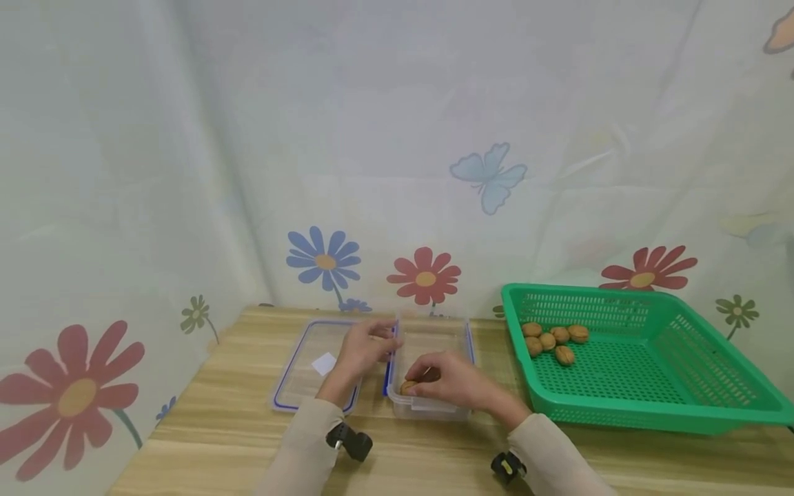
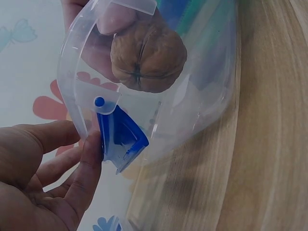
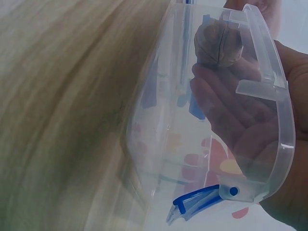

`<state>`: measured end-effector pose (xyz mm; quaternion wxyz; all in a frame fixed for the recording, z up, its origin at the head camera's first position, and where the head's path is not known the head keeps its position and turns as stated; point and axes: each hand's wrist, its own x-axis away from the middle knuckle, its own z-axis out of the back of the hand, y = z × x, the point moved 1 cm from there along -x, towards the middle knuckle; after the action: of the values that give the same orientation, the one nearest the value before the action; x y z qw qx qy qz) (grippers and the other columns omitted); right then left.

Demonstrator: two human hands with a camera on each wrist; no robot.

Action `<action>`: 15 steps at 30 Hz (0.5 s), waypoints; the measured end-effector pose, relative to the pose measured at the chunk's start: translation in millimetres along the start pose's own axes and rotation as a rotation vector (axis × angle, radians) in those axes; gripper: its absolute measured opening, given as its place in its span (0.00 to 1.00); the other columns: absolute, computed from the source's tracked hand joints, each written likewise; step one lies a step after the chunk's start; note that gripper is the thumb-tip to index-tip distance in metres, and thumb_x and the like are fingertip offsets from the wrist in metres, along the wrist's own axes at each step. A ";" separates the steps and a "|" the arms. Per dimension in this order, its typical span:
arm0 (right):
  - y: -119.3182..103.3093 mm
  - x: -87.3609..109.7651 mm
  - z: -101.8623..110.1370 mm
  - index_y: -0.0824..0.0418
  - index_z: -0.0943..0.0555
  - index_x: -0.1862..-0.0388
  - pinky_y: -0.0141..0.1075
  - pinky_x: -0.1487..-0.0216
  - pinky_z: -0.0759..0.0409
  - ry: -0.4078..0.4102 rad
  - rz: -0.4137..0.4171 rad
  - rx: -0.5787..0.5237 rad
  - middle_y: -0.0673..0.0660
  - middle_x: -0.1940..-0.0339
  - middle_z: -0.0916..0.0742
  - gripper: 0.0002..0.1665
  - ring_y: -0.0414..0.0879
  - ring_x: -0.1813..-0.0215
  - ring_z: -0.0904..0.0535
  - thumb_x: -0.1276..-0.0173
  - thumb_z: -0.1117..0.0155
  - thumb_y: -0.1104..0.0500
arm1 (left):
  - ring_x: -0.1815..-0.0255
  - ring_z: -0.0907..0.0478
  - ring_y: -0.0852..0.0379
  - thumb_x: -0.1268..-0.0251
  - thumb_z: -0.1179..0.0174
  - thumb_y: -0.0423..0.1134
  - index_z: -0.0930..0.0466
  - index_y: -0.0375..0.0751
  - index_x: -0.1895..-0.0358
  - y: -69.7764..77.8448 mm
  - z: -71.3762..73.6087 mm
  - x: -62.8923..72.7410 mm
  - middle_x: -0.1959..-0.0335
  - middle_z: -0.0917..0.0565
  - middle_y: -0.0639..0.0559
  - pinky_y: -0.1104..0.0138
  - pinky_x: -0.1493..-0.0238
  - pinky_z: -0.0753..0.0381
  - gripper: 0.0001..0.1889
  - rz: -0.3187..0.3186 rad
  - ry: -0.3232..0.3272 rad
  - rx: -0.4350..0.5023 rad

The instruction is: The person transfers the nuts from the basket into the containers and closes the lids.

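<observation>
A clear plastic food container with blue side latches stands on the table. My right hand reaches over its near end and pinches a walnut between thumb and fingers, low inside the near left corner. Through the clear wall, that walnut shows in the left wrist view, and also in the right wrist view. My left hand grips the container's left rim, thumb and fingers close by a blue latch that hangs down.
The clear lid with a blue seal and a white label lies left of the container. To the right sits a green perforated basket with several walnuts at its left side. A flowered curtain hangs behind the table.
</observation>
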<state>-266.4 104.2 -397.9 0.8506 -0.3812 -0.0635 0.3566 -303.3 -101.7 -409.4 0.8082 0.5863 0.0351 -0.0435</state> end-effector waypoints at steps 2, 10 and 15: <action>0.0 0.4 0.4 0.60 0.10 0.55 0.32 0.50 0.13 -0.001 0.013 0.008 0.48 0.59 0.09 0.06 0.40 0.56 0.13 0.28 0.24 0.62 | 0.65 0.10 0.47 0.31 0.29 0.29 0.17 0.31 0.36 0.3 -0.3 -0.5 0.53 0.13 0.38 0.60 0.61 0.07 0.22 -0.003 0.001 -0.003; -0.7 -0.5 -0.7 0.59 0.10 0.54 0.33 0.47 0.13 -0.011 0.002 0.027 0.48 0.58 0.09 0.06 0.41 0.55 0.13 0.28 0.25 0.62 | 0.65 0.11 0.49 0.32 0.28 0.28 0.16 0.31 0.36 0.5 -0.4 -2.3 0.54 0.12 0.39 0.62 0.62 0.08 0.22 -0.013 -0.006 -0.014; -1.0 -0.4 -1.1 0.60 0.10 0.54 0.35 0.47 0.12 -0.012 0.012 0.044 0.48 0.59 0.08 0.06 0.41 0.55 0.13 0.28 0.25 0.62 | 0.64 0.11 0.48 0.32 0.28 0.28 0.17 0.31 0.36 1.3 -0.3 -1.6 0.53 0.12 0.38 0.61 0.61 0.07 0.22 0.000 -0.012 -0.001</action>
<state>-265.7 102.8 -397.9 0.8562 -0.3607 -0.0587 0.3652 -304.8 -101.0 -408.2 0.8087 0.5855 0.0306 -0.0470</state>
